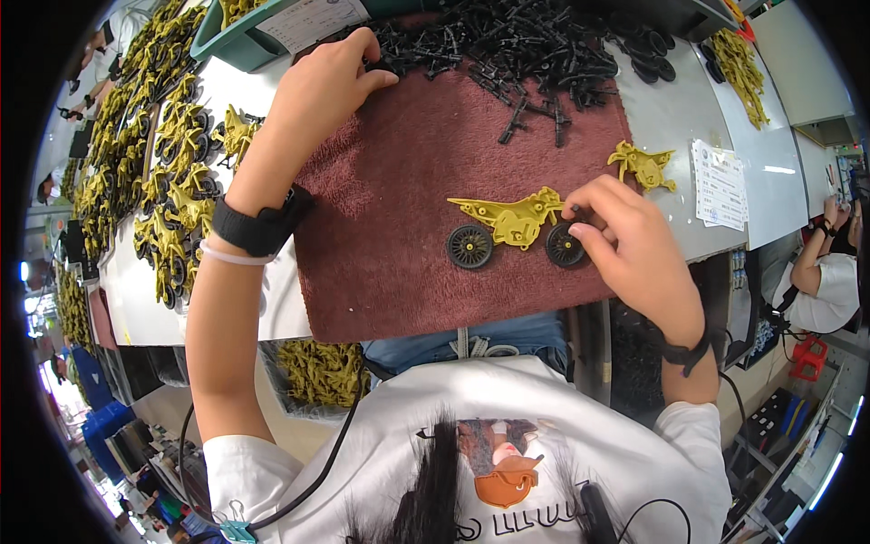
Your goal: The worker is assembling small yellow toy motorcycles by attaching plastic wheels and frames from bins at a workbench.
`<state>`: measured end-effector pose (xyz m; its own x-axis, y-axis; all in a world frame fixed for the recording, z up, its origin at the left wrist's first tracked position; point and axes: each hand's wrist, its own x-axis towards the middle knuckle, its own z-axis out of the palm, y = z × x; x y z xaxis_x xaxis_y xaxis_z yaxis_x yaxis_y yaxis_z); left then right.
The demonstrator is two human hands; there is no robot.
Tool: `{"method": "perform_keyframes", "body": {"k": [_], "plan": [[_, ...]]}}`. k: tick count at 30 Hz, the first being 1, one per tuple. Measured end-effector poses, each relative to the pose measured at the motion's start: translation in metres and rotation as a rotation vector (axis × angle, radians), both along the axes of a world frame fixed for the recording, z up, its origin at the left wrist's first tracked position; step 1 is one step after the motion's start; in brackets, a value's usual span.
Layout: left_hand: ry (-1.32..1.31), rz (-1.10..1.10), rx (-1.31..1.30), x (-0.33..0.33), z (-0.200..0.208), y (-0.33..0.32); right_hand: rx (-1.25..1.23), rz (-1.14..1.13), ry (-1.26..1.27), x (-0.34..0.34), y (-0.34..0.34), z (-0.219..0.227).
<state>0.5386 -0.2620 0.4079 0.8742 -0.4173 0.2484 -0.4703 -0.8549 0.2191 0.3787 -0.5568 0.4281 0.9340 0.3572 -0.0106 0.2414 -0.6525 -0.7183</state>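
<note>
On the maroon towel (pixel 399 281) lies a yellow toy motorcycle body half (pixel 512 219) with two black spoked wheels, the left wheel (pixel 469 246) and the right wheel (pixel 565 245). My right hand (pixel 625 240) is closed at the body's right end, thumb and forefinger pinching a small black plastic part (pixel 578 214) just above the right wheel. My left hand (pixel 340 72) is at the towel's far left, beside a heap of black plastic parts (pixel 507 45). Its thumb and forefinger stand apart with nothing visible between them; the other fingers are partly hidden.
Another yellow body half (pixel 643 166) lies right of the towel, near paper sheets (pixel 720 186). Loose black tires (pixel 645 54) sit at the far right. Many yellow motorcycles (pixel 172 218) crowd the left side. A green bin (pixel 227 41) stands behind my left hand. Another person (pixel 825 281) sits far right.
</note>
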Motion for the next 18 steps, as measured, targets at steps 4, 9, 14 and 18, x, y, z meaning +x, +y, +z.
{"method": "perform_keyframes", "body": {"k": [4, 9, 14, 18], "plan": [[0.005, -0.005, 0.036, 0.006, -0.004, 0.000, 0.071, -0.043, 0.018, -0.005, 0.012, -0.003], [0.031, -0.044, 0.012, 0.010, -0.003, 0.002, 0.119, 0.020, 0.045, -0.004, 0.025, -0.006], [-0.013, -0.057, 0.128, 0.013, 0.000, 0.003, 0.167, 0.061, 0.052, -0.004, 0.035, -0.009], [0.045, -0.089, 0.105, 0.020, 0.007, 0.018, 0.175, 0.062, 0.039, -0.005, 0.038, -0.009]]}}
